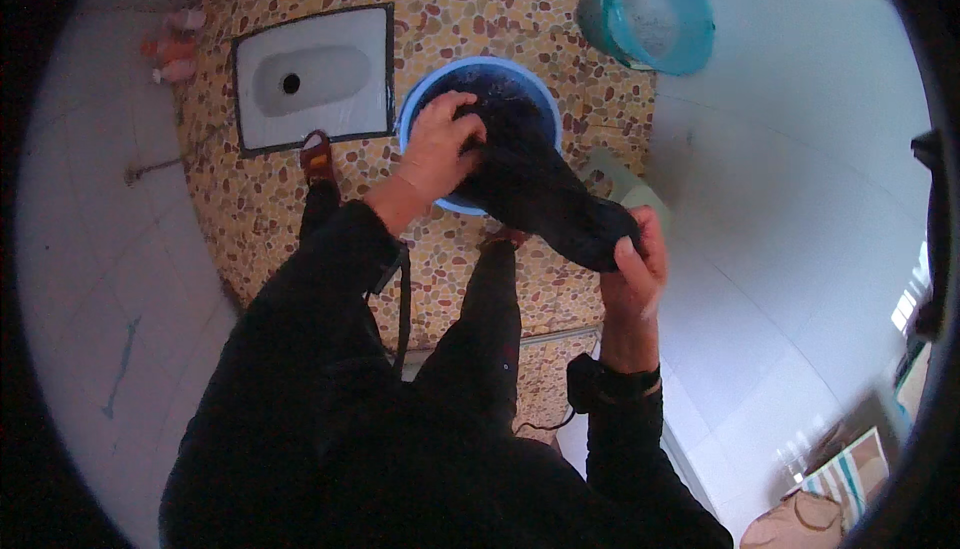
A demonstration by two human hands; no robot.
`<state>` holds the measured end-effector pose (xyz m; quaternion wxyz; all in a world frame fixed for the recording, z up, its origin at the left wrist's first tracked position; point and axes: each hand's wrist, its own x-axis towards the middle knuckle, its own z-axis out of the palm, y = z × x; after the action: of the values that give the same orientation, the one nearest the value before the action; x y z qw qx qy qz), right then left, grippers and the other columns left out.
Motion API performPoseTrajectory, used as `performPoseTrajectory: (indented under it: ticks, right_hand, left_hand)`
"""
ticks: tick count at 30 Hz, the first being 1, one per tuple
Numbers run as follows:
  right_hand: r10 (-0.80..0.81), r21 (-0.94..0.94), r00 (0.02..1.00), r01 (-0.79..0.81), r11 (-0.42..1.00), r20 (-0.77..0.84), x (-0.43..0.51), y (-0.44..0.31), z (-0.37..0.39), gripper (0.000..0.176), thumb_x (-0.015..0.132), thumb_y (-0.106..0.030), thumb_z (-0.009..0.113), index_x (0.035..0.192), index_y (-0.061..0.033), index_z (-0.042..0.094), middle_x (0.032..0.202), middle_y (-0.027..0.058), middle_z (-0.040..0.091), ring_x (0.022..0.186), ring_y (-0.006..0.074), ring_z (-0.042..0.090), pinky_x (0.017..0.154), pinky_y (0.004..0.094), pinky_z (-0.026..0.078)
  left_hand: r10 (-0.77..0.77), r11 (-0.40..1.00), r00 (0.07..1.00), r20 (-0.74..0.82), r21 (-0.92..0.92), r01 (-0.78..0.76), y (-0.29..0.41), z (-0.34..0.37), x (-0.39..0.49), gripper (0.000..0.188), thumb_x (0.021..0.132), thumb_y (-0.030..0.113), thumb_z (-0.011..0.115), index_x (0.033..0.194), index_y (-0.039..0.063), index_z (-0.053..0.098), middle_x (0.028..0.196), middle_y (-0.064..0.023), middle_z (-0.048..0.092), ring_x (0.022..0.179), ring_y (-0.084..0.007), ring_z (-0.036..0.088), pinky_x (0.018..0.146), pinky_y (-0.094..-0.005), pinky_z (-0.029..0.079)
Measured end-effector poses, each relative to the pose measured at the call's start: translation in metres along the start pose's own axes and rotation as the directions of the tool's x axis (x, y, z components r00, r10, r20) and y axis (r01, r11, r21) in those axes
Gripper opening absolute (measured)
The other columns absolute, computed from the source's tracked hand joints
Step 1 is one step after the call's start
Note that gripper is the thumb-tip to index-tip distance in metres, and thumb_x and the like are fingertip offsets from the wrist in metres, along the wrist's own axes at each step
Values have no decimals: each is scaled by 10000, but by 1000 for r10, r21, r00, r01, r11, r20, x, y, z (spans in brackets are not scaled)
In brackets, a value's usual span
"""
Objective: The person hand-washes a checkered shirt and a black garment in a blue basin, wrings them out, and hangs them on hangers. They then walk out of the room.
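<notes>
A black garment or cloth [532,185] stretches from a blue basin [551,95] out past its right rim. The basin stands on the floor in front of me, with dark wet-looking fabric inside. My right hand [641,256] grips one end of the black cloth, thumb on top, to the right of the basin. Over the basin, my left hand [442,140] lies on the cloth with curled fingers; whether it grips the fabric is hard to tell. A black strapped device is on my right wrist.
A squat toilet [311,73] is set in the pebble-patterned floor to the left. At the back right stands a teal bucket [660,16] by the tiled wall [780,99]. A pale green object [634,189] is right of the basin. Pink and orange items [176,46] lie far left.
</notes>
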<state>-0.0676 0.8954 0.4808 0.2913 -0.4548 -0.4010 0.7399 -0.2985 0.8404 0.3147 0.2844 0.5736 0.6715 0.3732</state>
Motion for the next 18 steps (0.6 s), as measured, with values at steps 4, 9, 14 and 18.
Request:
performPoseTrajectory:
  ticks: [4,9,14,18]
  right_hand:
    - [-132,-471,991,124,873,17,-14,-33,-8,253,787,-146,654,966,-39,509,857,18,531,758,111,496,713,251,410]
    - [13,-298,978,-77,951,-210,13,-3,-25,210,793,-163,663,919,-53,535,809,-25,522,720,88,476,665,224,388]
    - [-178,-599,953,-4,801,-244,52,41,-44,242,802,-135,662,977,-33,530,830,14,554,773,149,534,665,293,448]
    - [-391,-798,909,123,590,-148,89,89,-63,265,785,-86,676,1010,-42,541,889,43,574,783,157,533,666,283,464]
  left_hand:
    - [-194,755,980,53,-630,183,21,-35,13,150,757,17,586,876,64,506,994,-70,585,1046,-229,526,911,-332,402]
    - [-333,574,897,291,-692,438,49,-59,28,141,799,78,558,899,84,459,845,-2,516,810,-97,462,738,-238,408]
    - [-106,942,693,713,296,-160,40,-49,28,487,770,252,680,1217,118,542,962,-185,586,930,-352,593,778,-426,490]
    - [-10,975,845,534,194,-111,16,-39,29,353,799,222,674,1100,44,624,978,-142,621,893,-278,624,808,-373,492]
